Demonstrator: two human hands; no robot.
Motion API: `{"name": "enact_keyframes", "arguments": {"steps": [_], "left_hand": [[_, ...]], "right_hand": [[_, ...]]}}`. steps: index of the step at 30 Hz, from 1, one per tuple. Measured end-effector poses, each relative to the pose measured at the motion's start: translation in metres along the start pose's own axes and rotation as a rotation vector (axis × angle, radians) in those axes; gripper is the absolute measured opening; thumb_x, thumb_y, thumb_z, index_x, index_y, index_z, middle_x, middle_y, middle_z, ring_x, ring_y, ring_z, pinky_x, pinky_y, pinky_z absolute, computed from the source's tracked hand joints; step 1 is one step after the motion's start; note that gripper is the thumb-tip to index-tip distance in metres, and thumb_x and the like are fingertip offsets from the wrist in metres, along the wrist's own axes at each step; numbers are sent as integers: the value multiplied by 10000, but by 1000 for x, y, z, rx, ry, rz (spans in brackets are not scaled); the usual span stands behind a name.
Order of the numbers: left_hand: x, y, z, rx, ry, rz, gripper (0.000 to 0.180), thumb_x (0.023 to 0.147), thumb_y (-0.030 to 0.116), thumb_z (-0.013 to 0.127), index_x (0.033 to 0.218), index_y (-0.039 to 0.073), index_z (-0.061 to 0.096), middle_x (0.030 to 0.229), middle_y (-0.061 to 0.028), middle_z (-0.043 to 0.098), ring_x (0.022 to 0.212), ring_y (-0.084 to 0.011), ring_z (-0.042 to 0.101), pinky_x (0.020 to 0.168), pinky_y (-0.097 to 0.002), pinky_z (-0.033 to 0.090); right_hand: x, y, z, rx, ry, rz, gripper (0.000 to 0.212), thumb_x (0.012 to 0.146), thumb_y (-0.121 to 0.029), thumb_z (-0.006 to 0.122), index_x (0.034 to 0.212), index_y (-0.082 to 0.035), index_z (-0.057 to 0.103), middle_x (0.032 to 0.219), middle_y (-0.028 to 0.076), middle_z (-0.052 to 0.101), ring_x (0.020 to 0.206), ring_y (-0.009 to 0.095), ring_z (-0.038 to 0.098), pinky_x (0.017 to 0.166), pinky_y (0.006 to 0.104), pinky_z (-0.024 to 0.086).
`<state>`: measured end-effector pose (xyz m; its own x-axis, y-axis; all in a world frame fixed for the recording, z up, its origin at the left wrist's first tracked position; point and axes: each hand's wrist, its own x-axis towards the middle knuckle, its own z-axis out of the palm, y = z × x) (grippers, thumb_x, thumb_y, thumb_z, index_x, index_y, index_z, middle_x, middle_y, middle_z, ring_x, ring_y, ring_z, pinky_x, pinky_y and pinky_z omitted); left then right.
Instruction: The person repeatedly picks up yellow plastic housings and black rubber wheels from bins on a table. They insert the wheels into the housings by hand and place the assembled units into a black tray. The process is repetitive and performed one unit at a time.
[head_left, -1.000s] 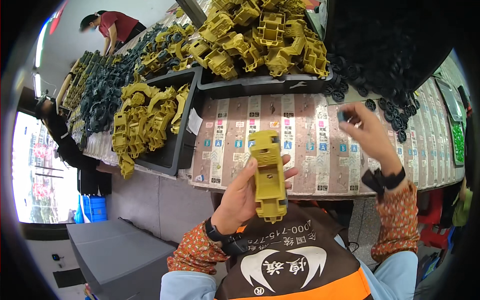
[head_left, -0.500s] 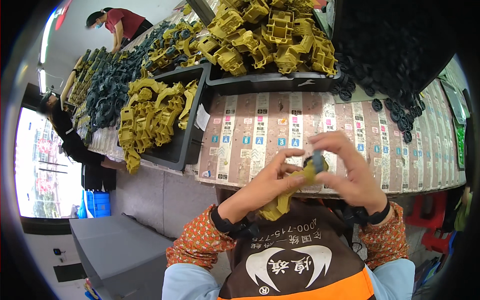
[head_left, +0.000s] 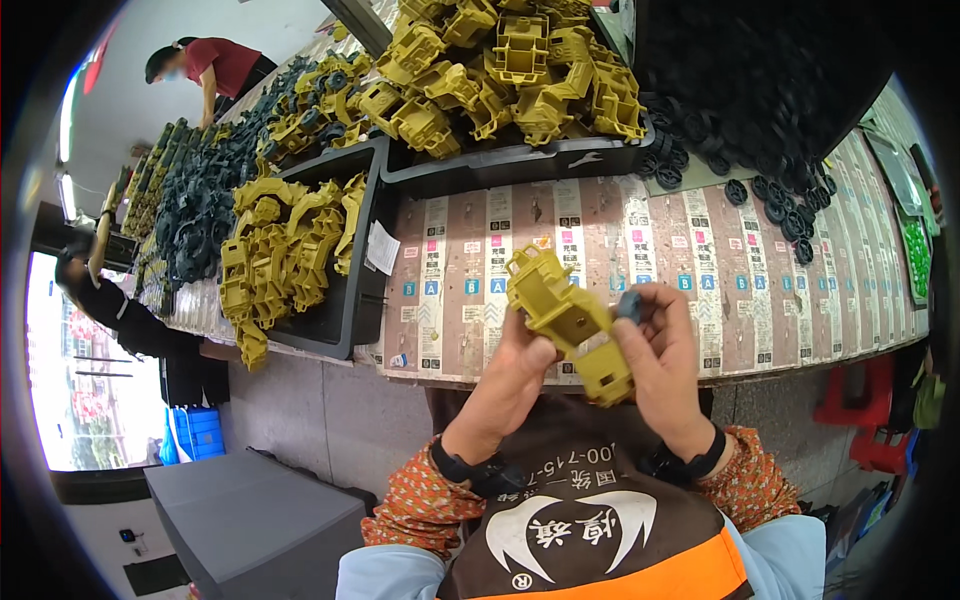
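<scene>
A workshop for assembling plastic parts by hand, it seems: identical pieces in bulk crowd one long worktop (head_left: pixel 455 295). Black bins (head_left: pixel 520 171) on it hold heaps of yellow shells (head_left: pixel 275 260); loose dark wheels (head_left: pixel 775 205) spread over its far right, and dark mouldings (head_left: pixel 195 205) pile up toward its far left, where a person in a red top (head_left: pixel 222 65) bends over it. At its near edge, bare hands (head_left: pixel 503 385) hold one yellow shell (head_left: pixel 560 305).
</scene>
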<state>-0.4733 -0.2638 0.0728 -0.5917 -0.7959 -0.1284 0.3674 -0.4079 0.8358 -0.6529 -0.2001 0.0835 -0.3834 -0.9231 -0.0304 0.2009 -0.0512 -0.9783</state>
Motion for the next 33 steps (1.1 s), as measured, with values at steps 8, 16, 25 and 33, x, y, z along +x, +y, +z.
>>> {"name": "enact_keyframes", "arguments": {"steps": [8, 16, 25, 33], "left_hand": [[-13, 22, -5, -60, 62, -273, 844, 972, 571, 671, 1574, 100, 314, 1334, -76, 551, 1193, -174, 584, 979, -331, 530], [-12, 19, 17, 149, 71, -95, 852, 955, 458, 751, 1576, 149, 255, 1361, -74, 524, 1210, -180, 568, 995, -346, 528], [-11, 13, 19, 229, 114, -78, 783, 989, 279, 739, 1560, 152, 218, 1324, -105, 554, 1181, -182, 591, 988, -347, 534], [-11, 10, 24, 195, 123, -65, 815, 968, 265, 767, 1556, 135, 219, 1330, -105, 554, 1207, -191, 584, 1023, -359, 511]], "right_hand": [[1, -23, -10, -71, -308, 21, 475, 1007, -103, 642, 1424, -15, 434, 1288, 71, 594, 1094, 106, 565, 933, 284, 471], [5, -21, -8, 218, -469, 253, 435, 1071, -86, 512, 1477, -26, 370, 1357, 62, 564, 1186, 91, 549, 986, 270, 463], [-1, -7, -10, 275, -414, 284, 404, 1082, -104, 515, 1457, -32, 383, 1260, 63, 611, 1096, 88, 607, 965, 278, 503], [-3, -4, -9, 308, -348, 284, 408, 1067, -70, 524, 1450, -7, 396, 1281, 91, 622, 1145, 126, 609, 1012, 310, 490]]}}
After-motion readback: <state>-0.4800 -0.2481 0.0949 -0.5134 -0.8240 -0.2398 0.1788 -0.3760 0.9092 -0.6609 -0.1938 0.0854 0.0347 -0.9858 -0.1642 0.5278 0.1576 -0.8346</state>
